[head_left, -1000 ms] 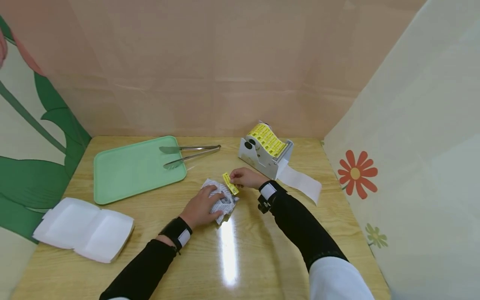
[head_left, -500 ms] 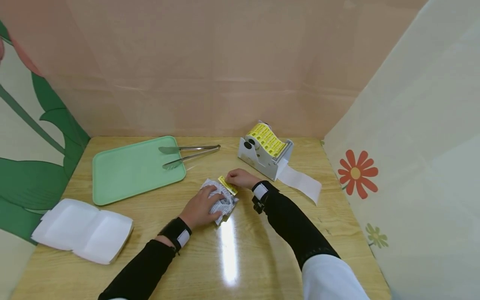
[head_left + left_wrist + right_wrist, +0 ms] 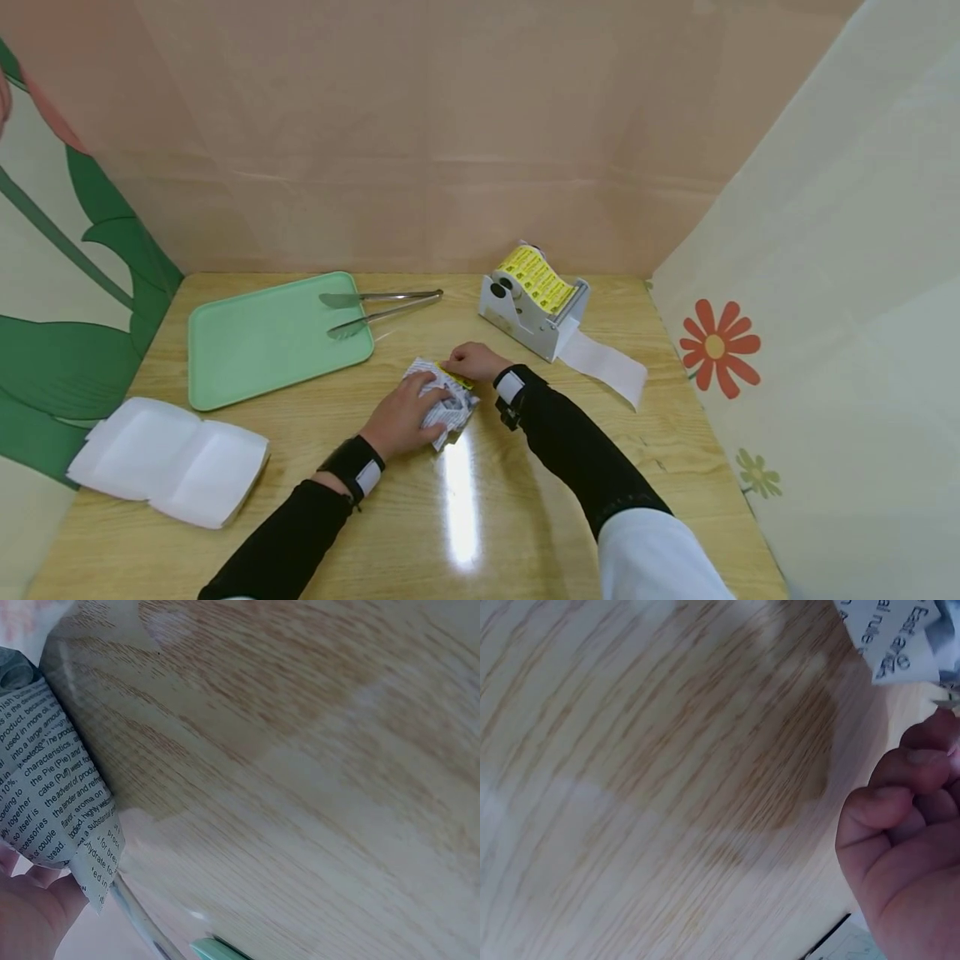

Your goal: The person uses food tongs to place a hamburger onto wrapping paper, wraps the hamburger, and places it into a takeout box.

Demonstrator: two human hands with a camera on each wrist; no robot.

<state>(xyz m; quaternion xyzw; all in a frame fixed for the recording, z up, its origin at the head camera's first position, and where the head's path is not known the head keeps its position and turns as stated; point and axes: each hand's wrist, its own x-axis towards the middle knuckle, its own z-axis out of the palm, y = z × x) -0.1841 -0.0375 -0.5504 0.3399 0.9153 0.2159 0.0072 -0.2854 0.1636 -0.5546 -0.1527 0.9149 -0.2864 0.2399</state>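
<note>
A small package wrapped in newsprint-patterned paper lies on the wooden table. My left hand holds it from the left, thumb and fingers spread around its sides. In the left wrist view the printed wrapper shows close up, with fingers at its lower edge. My right hand pinches a yellow label at the package's far right edge; the hand covers part of the label. In the right wrist view the curled fingers are beside a folded paper corner. What is inside the wrapper is hidden.
Behind the right hand stands a label dispenser with a yellow label roll and a trailing white strip. Metal tongs lie partly on a green tray. An open white clamshell box sits at the left.
My right hand has moved left with the yellow label, which has turned and come down onto the package's edge. The left hand has stayed on the package.
</note>
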